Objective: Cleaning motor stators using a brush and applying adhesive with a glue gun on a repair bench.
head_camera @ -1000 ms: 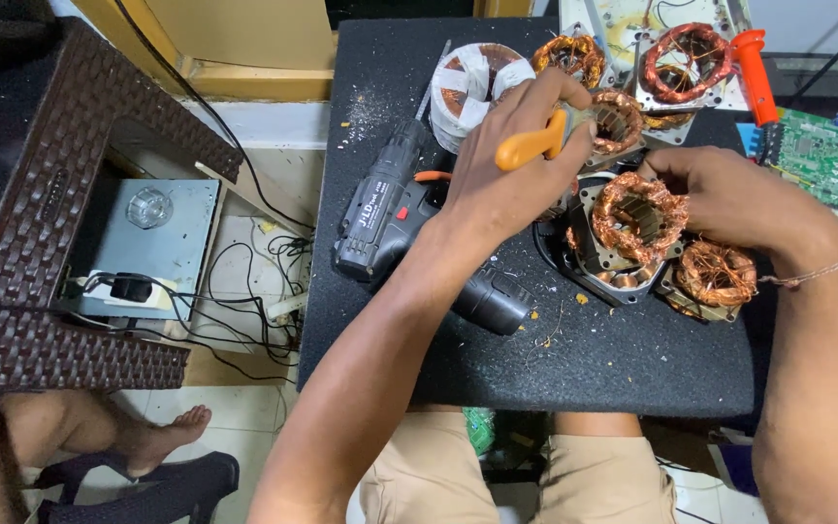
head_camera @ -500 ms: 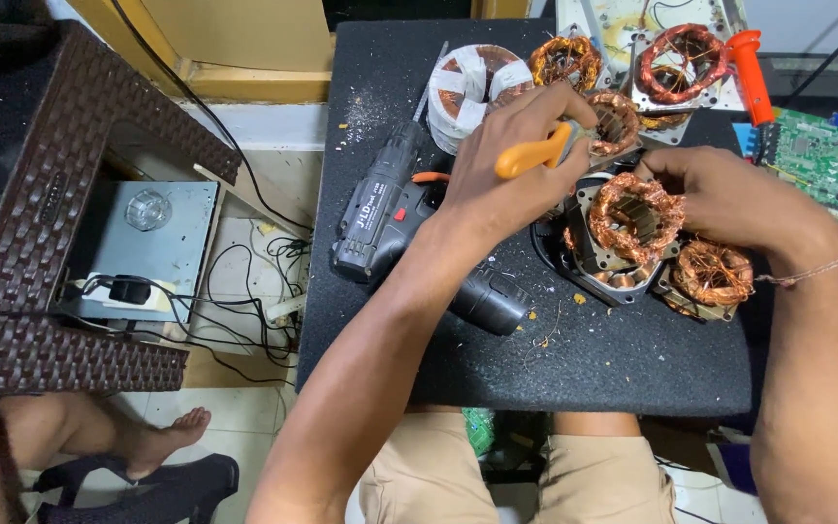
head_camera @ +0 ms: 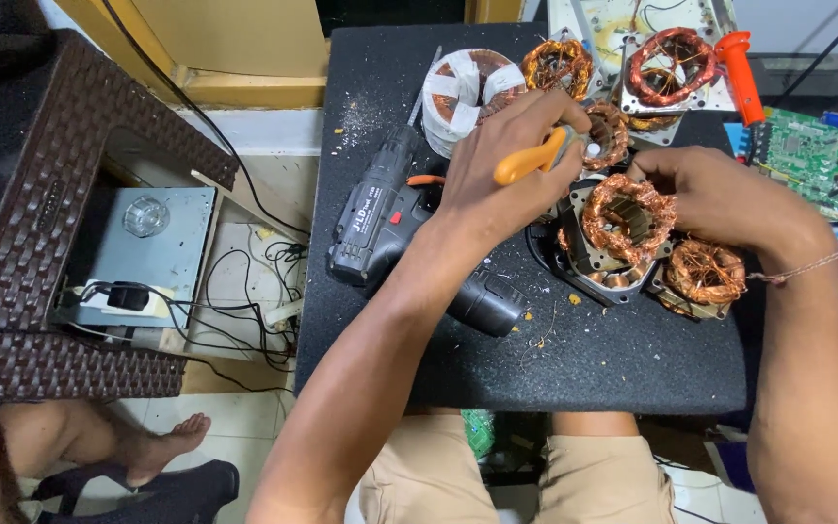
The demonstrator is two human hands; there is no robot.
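Copper-wound stator (head_camera: pixel 626 221) sits in a dark metal housing at the middle of the black counter (head_camera: pixel 594 369). Right hand (head_camera: pixel 720 199) curls closed on its upper right rim. Left hand (head_camera: pixel 506 160) is closed around an orange-handled tool (head_camera: pixel 529 158) just above the stator's left side, barely moved since half a second ago. More copper coils (head_camera: pixel 705 272) lie nearby, and a black cordless drill (head_camera: pixel 380 218) rests to the left of the arm.
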